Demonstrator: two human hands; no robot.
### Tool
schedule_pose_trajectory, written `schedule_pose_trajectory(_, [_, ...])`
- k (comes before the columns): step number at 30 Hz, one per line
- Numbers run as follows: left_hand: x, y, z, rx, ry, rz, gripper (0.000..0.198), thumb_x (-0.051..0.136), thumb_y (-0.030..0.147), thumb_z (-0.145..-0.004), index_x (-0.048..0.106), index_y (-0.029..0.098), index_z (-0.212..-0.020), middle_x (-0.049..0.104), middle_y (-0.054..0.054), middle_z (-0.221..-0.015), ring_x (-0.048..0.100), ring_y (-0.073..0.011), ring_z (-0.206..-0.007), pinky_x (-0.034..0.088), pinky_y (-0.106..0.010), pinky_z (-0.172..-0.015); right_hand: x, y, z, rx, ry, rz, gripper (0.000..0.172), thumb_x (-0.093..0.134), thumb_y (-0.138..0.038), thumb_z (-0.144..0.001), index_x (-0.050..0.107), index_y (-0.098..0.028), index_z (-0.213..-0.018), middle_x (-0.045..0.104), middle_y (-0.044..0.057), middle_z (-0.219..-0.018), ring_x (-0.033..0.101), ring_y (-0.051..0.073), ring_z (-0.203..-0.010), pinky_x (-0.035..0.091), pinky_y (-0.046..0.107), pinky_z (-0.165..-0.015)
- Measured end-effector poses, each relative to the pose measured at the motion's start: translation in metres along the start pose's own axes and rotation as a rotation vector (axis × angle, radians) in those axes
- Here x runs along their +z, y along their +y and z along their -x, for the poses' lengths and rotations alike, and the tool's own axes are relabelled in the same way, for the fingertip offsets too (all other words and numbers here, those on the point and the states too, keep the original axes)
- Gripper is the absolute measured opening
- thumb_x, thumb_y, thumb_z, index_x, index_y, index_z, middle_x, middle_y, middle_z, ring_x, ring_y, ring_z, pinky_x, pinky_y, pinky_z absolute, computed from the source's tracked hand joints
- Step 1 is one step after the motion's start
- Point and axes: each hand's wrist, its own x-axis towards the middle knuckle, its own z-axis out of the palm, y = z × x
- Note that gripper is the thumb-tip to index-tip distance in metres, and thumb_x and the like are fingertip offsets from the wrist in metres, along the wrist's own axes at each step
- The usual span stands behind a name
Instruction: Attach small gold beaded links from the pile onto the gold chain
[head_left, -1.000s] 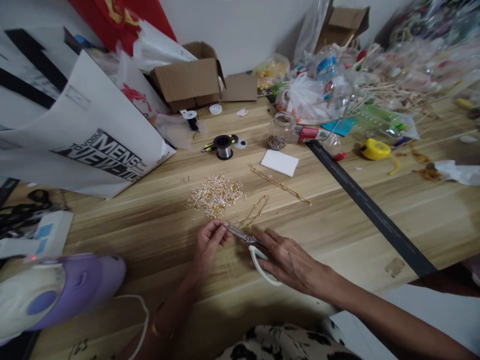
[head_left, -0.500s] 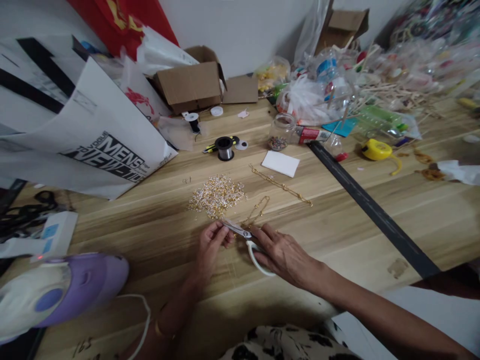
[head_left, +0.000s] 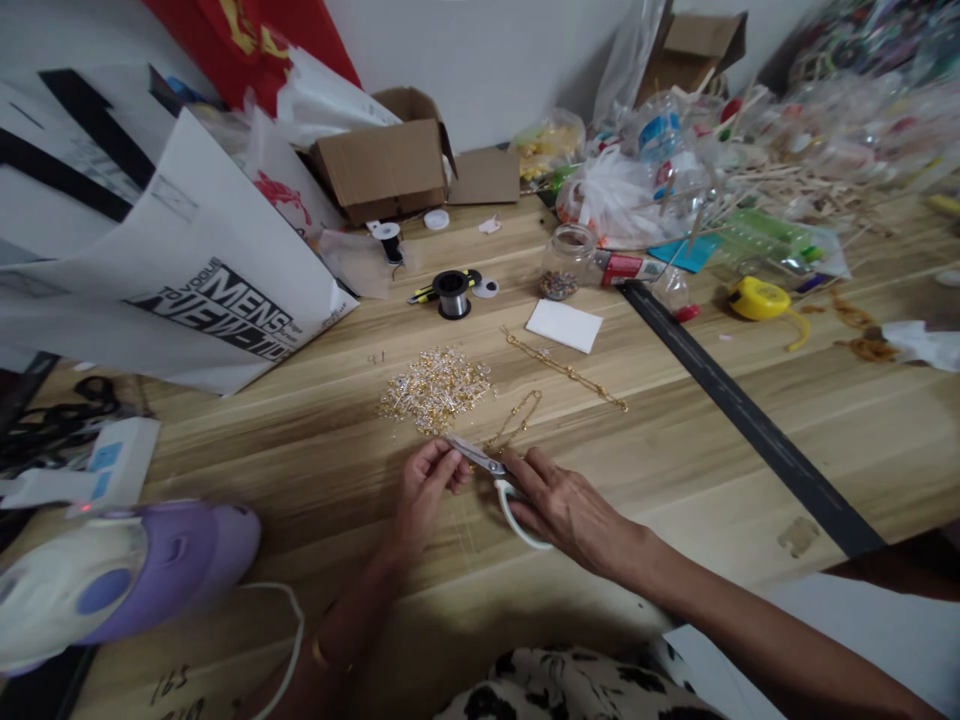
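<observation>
Left hand [head_left: 426, 487]: fingers pinching closed by the tips of the scissors [head_left: 492, 466]; can't tell what they're gripping.
Right hand [head_left: 561, 503]: fingers curling around the scissors' white handle.
Sparkly pile [head_left: 437, 388]: lying just beyond left fingertips.
Shorter gold chain [head_left: 517, 418]: lying on table [head_left: 697, 450], near blades.

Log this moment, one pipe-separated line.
left hand: pinched at scissors blade tips, contents unclear | right hand: holds scissors handles | near: pile of small pieces, looped gold chain

Straight ahead, glittering pile [head_left: 437, 390] blocks the left hand [head_left: 429, 488].
</observation>
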Motion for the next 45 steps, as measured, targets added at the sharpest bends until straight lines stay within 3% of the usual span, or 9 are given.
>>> schedule_pose_trajectory(11, [0.001,0.003,0.001,-0.006,-0.009,-0.038,0.023,0.063,0.036,-0.07,0.058,0.014,-0.068,0.057,0.001,-0.057,0.048,-0.0087,-0.05,0.038,-0.02,-0.048,-0.012,0.022,0.007,-0.079,-0.015,-0.178,0.039,0.048,-0.028,-0.089,0.04,-0.021,-0.126,0.053,0.007,-0.103,0.057,0.018,-0.087,0.05,0.034,-0.076])
schedule_pose_trajectory(32, [-0.001,-0.002,-0.001,-0.043,-0.051,-0.05,0.02,0.064,0.034,-0.069,0.058,0.015,-0.067,0.057,0.002,-0.056,0.048,-0.0084,-0.049,0.038,-0.02,-0.048,-0.035,0.023,0.003,-0.114,-0.059,0.011,0.035,0.046,-0.028,-0.091,0.043,-0.022,-0.126,0.054,0.007,-0.104,0.058,0.017,-0.086,0.05,0.029,-0.069])
schedule_pose_trajectory(45, [0.0,-0.002,0.0,-0.052,-0.066,-0.063,0.023,0.065,0.035,-0.068,0.059,0.014,-0.069,0.058,0.001,-0.057,0.048,-0.0078,-0.049,0.039,-0.019,-0.049,-0.035,0.022,0.004,-0.141,-0.035,0.059,0.038,0.048,-0.024,-0.09,0.043,-0.022,-0.127,0.057,0.008,-0.106,0.06,0.018,-0.088,0.051,0.028,-0.071])
